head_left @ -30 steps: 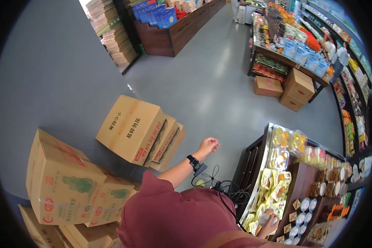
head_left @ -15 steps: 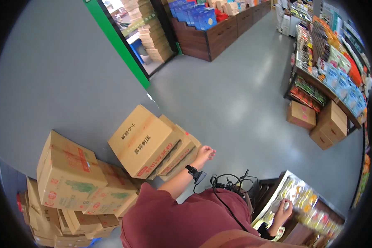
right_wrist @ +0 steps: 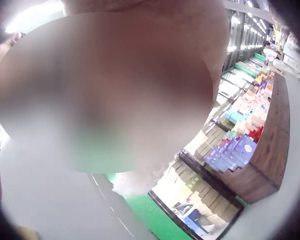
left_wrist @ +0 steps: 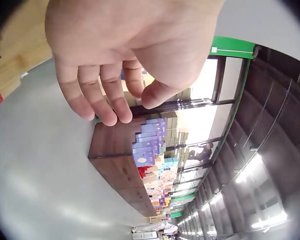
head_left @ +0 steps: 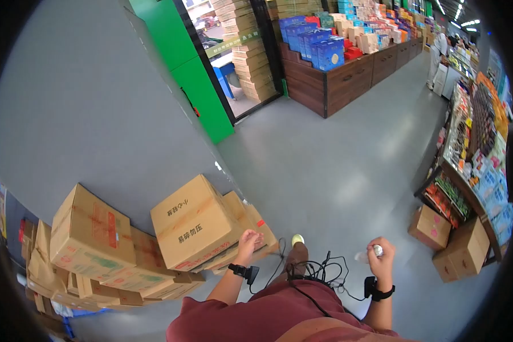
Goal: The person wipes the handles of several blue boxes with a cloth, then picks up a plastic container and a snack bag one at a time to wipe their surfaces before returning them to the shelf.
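In the head view my left hand point(head_left: 247, 247) hangs with fingers loosely bent and nothing in them, overlapping the cardboard boxes point(head_left: 194, 219) at the left. The left wrist view shows that hand point(left_wrist: 135, 40) from the palm side, fingers pointing down and apart. My right hand point(head_left: 383, 259) is raised over the floor, fingers curled round a small whitish, see-through thing point(head_left: 361, 257) that looks like crumpled plastic. Its white edge point(right_wrist: 132, 184) shows in the right wrist view, where a blur hides most of the hand. I cannot tell what the plastic holds.
More boxes point(head_left: 91, 231) lie stacked along the grey wall point(head_left: 97, 114). Ahead are a green door frame point(head_left: 202, 94) and a wooden counter point(head_left: 347, 85) with blue boxes point(head_left: 319, 48). A goods stand point(head_left: 447, 165) is at right, with cartons point(head_left: 461, 251) below. A person point(head_left: 437, 57) stands far off.
The view has swung right-to-left, so the display with yellow packs has left the frame. My right hand has risen from it with the whitish thing. The left hand stays empty.
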A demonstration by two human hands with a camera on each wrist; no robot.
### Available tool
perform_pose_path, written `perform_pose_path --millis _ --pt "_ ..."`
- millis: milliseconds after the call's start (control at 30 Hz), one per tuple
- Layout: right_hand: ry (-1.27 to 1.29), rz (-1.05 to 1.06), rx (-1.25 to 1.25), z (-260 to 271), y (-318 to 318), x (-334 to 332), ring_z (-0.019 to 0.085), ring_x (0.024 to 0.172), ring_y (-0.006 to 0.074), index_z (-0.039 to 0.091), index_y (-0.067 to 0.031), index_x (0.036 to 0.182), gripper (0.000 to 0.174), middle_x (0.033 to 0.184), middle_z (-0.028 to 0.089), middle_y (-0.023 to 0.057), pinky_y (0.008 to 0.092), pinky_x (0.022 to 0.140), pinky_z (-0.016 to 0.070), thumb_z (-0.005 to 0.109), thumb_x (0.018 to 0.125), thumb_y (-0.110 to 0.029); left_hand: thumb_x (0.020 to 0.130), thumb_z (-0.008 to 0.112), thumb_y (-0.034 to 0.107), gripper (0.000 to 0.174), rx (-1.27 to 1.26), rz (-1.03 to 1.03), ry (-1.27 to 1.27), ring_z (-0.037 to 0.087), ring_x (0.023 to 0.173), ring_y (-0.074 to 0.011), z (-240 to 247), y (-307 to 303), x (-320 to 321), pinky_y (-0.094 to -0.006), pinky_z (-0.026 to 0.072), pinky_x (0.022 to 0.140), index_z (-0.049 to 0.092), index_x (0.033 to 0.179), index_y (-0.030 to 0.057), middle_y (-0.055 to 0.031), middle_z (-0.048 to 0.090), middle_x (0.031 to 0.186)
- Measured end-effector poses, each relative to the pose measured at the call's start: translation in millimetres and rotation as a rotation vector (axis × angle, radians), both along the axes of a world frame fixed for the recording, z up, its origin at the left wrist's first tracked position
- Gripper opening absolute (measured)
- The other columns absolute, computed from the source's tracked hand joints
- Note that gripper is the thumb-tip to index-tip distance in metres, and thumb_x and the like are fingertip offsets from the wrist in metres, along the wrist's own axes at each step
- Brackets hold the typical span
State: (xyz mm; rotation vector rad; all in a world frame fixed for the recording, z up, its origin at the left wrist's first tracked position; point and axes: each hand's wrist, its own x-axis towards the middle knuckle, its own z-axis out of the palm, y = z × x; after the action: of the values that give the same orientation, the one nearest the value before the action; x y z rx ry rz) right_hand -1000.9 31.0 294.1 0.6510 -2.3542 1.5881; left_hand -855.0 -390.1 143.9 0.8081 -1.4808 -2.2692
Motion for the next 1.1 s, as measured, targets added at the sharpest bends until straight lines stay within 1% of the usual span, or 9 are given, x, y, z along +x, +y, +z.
perform_pose_path --millis 67,233,433,567,667,767,900,967,1100 --pt "0.015 0.115 -0.045 5 -39 -44 0.062 0.063 0.0243 0.060 -0.0008 0.075 0.004 0.070 0.063 0.0107 0.0334 0.060 0.0471 0.063 0.074 0.001 0.101 0.058 0.014 0.004 -0.041 0.003 -0.005 0.068 0.093 -0.0171 -4 -20 -40 -0.0296 0.0544 0.079 0.056 0.101 0.0107 -0.0091 0.070 0.108" --pt "0.041 0.161 -0.010 15 -123 -165 0.061 0.061 0.0236 0.060 -0.0004 0.074 0.003 0.068 0.062 0.0100 0.0328 0.059 0.0466 0.062 0.074 0.001 0.101 0.059 0.014 0.005 -0.073 0.017 0.066 0.067 0.092 -0.0158 -1 -91 -178 -0.0294 0.0538 0.078 0.056 0.103 0.0101 -0.0080 0.070 0.107" --pt "0.032 0.011 0.054 17 -157 -301 0.061 0.063 0.0212 0.060 -0.0007 0.072 0.004 0.068 0.062 0.0100 0.0318 0.060 0.0462 0.060 0.077 -0.001 0.100 0.061 0.016 0.009 -0.240 -0.044 0.132 0.066 0.091 -0.0146 30 -166 -346 -0.0288 0.0522 0.077 0.058 0.103 0.0087 -0.0070 0.070 0.104" --pt "-0.005 -0.128 0.062 -10 -173 -372 0.060 0.064 0.0189 0.061 -0.0003 0.072 0.008 0.068 0.062 0.0093 0.0307 0.062 0.0454 0.058 0.079 -0.003 0.100 0.061 0.015 0.009 -0.264 -0.069 0.132 0.066 0.089 -0.0137 38 -198 -429 -0.0282 0.0522 0.076 0.058 0.102 0.0074 -0.0065 0.071 0.102" --pt "-0.112 -0.214 0.076 -35 -192 -436 0.060 0.066 0.0172 0.064 0.0020 0.076 0.010 0.070 0.064 0.0101 0.0307 0.062 0.0453 0.059 0.082 -0.004 0.100 0.061 0.015 0.008 -0.277 -0.113 0.110 0.067 0.088 -0.0134 19 -236 -478 -0.0277 0.0526 0.075 0.059 0.102 0.0076 -0.0063 0.071 0.101" --pt "-0.118 -0.237 0.140 -48 -220 -525 0.060 0.066 0.0175 0.065 0.0021 0.077 0.010 0.071 0.065 0.0105 0.0311 0.062 0.0457 0.059 0.082 -0.004 0.100 0.061 0.015 0.007 -0.245 -0.023 0.027 0.067 0.087 -0.0136 1 -284 -526 -0.0275 0.0534 0.074 0.059 0.101 0.0079 -0.0064 0.072 0.101" --pt "0.076 -0.196 0.076 -39 -300 -667 0.063 0.069 0.0186 0.067 0.0017 0.080 0.008 0.073 0.067 0.0121 0.0325 0.066 0.0484 0.061 0.084 -0.002 0.100 0.061 0.014 0.008 -0.247 0.118 -0.036 0.068 0.088 -0.0147 8 -351 -587 -0.0282 0.0541 0.073 0.059 0.103 0.0076 -0.0078 0.072 0.102" --pt "0.034 -0.124 -0.030 -35 -359 -738 0.066 0.073 0.0188 0.068 0.0017 0.084 0.007 0.075 0.068 0.0128 0.0326 0.068 0.0503 0.061 0.084 -0.001 0.100 0.061 0.015 0.008 -0.243 0.218 0.028 0.069 0.087 -0.0161 18 -388 -613 -0.0289 0.0545 0.073 0.059 0.104 0.0075 -0.0087 0.072 0.102" --pt "0.176 0.227 0.107 14 -516 -826 0.069 0.076 0.0256 0.070 -0.0001 0.088 0.009 0.082 0.070 0.0148 0.0345 0.071 0.0530 0.064 0.081 -0.001 0.100 0.060 0.015 0.009 -0.287 0.427 -0.012 0.068 0.087 -0.0173 24 -449 -627 -0.0300 0.0547 0.074 0.059 0.105 0.0075 -0.0091 0.072 0.102"
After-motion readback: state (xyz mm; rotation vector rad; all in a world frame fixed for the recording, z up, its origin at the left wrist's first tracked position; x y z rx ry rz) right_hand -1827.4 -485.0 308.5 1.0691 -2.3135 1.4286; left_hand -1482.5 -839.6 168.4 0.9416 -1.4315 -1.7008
